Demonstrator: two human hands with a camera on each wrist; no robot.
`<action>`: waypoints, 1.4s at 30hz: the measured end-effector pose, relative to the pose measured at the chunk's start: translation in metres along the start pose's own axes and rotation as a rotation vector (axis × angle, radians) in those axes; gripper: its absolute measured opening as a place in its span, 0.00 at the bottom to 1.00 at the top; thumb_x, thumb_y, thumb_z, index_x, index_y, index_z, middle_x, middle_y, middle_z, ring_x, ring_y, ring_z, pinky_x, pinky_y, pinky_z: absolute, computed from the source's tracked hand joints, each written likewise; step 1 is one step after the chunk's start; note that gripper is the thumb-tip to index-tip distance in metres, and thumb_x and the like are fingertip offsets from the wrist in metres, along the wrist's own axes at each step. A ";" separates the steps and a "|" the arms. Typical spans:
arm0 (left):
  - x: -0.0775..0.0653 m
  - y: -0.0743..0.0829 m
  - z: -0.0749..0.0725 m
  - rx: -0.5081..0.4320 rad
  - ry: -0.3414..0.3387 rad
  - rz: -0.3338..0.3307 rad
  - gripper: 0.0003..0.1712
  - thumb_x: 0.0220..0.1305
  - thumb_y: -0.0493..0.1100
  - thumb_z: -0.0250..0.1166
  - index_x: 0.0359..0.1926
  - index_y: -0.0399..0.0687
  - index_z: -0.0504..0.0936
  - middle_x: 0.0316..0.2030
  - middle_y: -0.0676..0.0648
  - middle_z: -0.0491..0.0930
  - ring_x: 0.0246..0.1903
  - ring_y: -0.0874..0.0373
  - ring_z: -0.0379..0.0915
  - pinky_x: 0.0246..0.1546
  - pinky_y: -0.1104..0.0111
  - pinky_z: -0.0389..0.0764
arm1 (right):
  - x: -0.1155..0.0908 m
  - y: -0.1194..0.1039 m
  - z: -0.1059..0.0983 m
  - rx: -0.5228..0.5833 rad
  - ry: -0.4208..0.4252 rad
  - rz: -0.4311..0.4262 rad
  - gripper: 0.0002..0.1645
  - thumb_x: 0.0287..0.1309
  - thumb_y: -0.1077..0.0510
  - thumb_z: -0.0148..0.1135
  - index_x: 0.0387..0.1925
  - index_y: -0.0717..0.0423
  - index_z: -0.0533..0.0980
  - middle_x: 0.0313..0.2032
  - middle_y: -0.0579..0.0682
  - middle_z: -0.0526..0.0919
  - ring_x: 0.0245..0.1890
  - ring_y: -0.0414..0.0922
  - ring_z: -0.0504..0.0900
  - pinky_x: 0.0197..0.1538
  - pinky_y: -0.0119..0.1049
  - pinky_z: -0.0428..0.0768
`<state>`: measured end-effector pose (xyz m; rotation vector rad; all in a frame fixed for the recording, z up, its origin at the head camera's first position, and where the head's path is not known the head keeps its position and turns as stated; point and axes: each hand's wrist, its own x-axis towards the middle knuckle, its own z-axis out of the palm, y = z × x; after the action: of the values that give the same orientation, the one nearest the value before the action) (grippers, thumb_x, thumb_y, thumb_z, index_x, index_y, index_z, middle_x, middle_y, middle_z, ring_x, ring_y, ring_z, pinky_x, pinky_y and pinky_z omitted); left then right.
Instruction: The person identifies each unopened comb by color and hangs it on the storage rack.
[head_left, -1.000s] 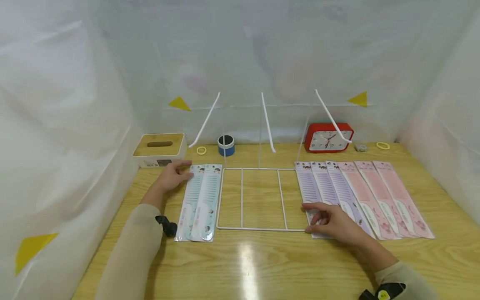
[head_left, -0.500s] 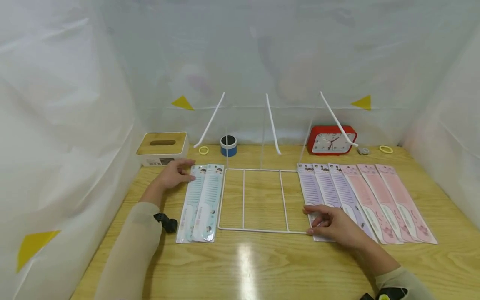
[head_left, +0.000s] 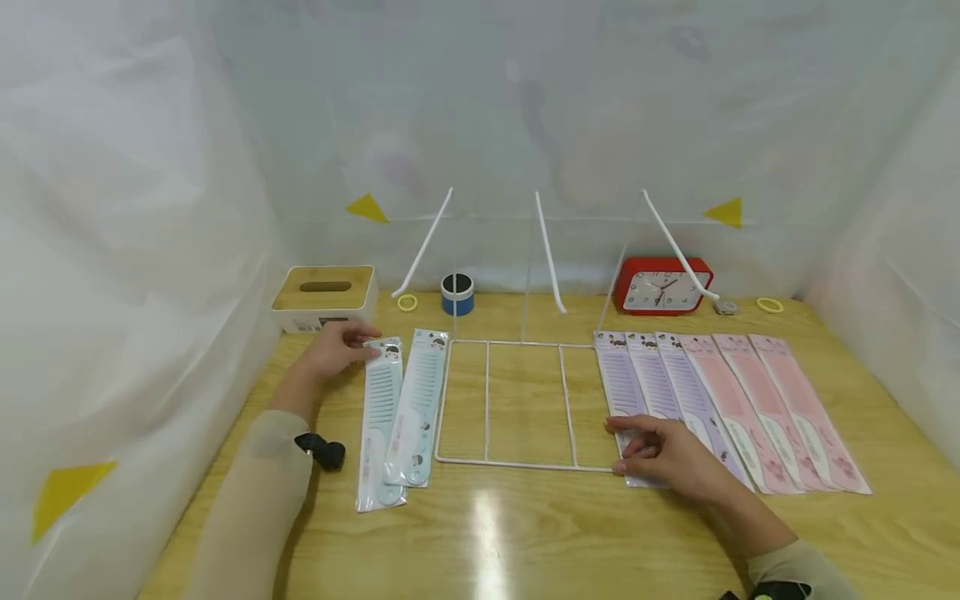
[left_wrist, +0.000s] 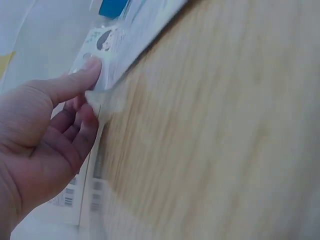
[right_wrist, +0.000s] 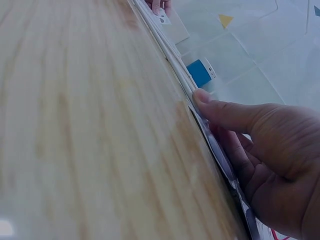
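At the left of the wire rack (head_left: 487, 460), my left hand (head_left: 333, 348) pinches the top corner of a teal packaged comb (head_left: 382, 417). In the left wrist view the thumb lies on that comb's printed card (left_wrist: 104, 41), with the fingers under its edge. A second teal packaged comb (head_left: 417, 408) lies beside it, slightly overlapping its lower part. My right hand (head_left: 671, 454) rests at the rack's front right corner, over the nearest purple packaged comb (head_left: 621, 379), fingers loosely bent. Its thumb (right_wrist: 202, 96) touches the rack's edge in the right wrist view; the other fingertips are partly hidden.
Three white prongs (head_left: 551, 254) of the rack slope toward me. More purple packaged combs (head_left: 686, 383) and pink packaged combs (head_left: 806, 408) overlap at the right. Behind stand a tissue box (head_left: 325, 298), a blue-and-white cylinder (head_left: 457, 296) and a red alarm clock (head_left: 663, 286).
My left hand has drawn the outer teal packaged comb toward me and slightly left, parting its top from the second one. The right hand stays in place. The head view has shifted slightly.
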<state>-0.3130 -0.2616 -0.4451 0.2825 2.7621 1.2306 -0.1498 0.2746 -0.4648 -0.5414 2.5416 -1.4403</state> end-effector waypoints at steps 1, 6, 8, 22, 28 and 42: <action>-0.001 0.000 -0.002 -0.014 -0.006 -0.004 0.20 0.62 0.43 0.72 0.53 0.40 0.84 0.46 0.40 0.81 0.41 0.52 0.72 0.39 0.72 0.76 | 0.001 0.000 0.000 0.001 0.003 0.000 0.35 0.52 0.58 0.76 0.61 0.62 0.76 0.50 0.60 0.84 0.34 0.35 0.84 0.34 0.28 0.87; -0.009 -0.001 -0.017 -0.028 -0.052 0.017 0.20 0.59 0.47 0.74 0.48 0.40 0.86 0.43 0.42 0.83 0.40 0.56 0.75 0.38 0.73 0.80 | 0.002 0.001 0.001 0.011 0.000 -0.012 0.35 0.52 0.58 0.76 0.61 0.63 0.76 0.50 0.61 0.84 0.33 0.35 0.84 0.34 0.29 0.87; -0.014 0.001 -0.023 -0.040 -0.057 0.029 0.21 0.59 0.50 0.75 0.48 0.41 0.86 0.44 0.43 0.84 0.40 0.59 0.77 0.40 0.72 0.82 | 0.002 0.001 0.001 0.014 -0.005 -0.018 0.35 0.53 0.58 0.76 0.61 0.63 0.76 0.49 0.61 0.85 0.33 0.35 0.84 0.33 0.29 0.87; -0.064 0.065 -0.055 -0.285 -0.017 0.291 0.15 0.62 0.38 0.71 0.48 0.33 0.86 0.36 0.56 0.87 0.30 0.59 0.84 0.35 0.66 0.91 | 0.001 -0.002 0.000 0.009 -0.016 -0.008 0.35 0.53 0.57 0.75 0.62 0.63 0.75 0.49 0.61 0.84 0.34 0.34 0.83 0.35 0.29 0.87; -0.085 0.100 -0.053 -0.492 -0.031 0.774 0.15 0.55 0.18 0.65 0.42 0.32 0.88 0.37 0.52 0.88 0.28 0.63 0.83 0.28 0.73 0.88 | 0.000 -0.001 -0.001 -0.006 -0.015 -0.022 0.34 0.54 0.57 0.75 0.61 0.64 0.75 0.46 0.59 0.85 0.33 0.34 0.83 0.34 0.29 0.87; -0.120 0.188 -0.052 -0.683 0.130 1.077 0.08 0.53 0.23 0.71 0.36 0.20 0.85 0.37 0.41 0.88 0.30 0.58 0.85 0.28 0.74 0.88 | 0.001 0.002 -0.001 0.006 -0.019 -0.020 0.35 0.53 0.58 0.76 0.61 0.63 0.75 0.51 0.62 0.84 0.33 0.35 0.84 0.33 0.29 0.87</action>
<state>-0.1809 -0.2011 -0.2681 1.7526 1.9891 2.3115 -0.1514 0.2760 -0.4656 -0.5787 2.5233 -1.4418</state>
